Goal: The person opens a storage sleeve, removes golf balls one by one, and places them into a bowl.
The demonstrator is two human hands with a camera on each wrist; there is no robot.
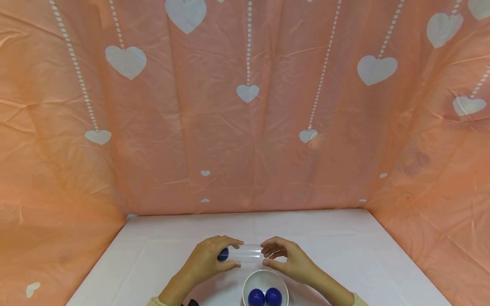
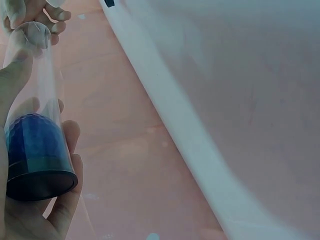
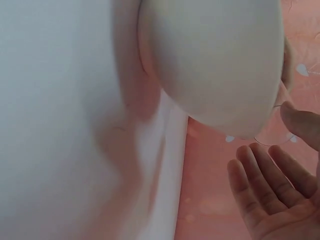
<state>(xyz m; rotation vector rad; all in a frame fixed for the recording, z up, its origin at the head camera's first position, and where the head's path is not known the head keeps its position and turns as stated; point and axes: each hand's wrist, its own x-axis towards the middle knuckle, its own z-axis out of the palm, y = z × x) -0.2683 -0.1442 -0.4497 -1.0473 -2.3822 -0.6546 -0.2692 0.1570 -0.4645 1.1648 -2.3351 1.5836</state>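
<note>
My left hand (image 1: 209, 256) grips a clear tube (image 1: 249, 253) lying roughly level above the table. Thumb and fingers wrap the tube's left part, near its black base (image 2: 42, 186). Inside, against that base, sits a blue dimpled golf ball (image 2: 37, 140). At the tube's other end is my right hand (image 1: 286, 257), its fingers loosely bent and its thumb beside the round rim; whether they touch it I cannot tell. Below the tube stands a white bowl (image 1: 264, 277) holding two blue balls (image 1: 256, 297). In the right wrist view the bowl (image 3: 215, 65) partly hides the tube.
A white cloth covers the table (image 1: 325, 238). Peach curtains (image 1: 222, 148) with white hearts enclose the back and both sides. Near the left forearm, a small black object (image 1: 193, 302) shows at the bottom edge.
</note>
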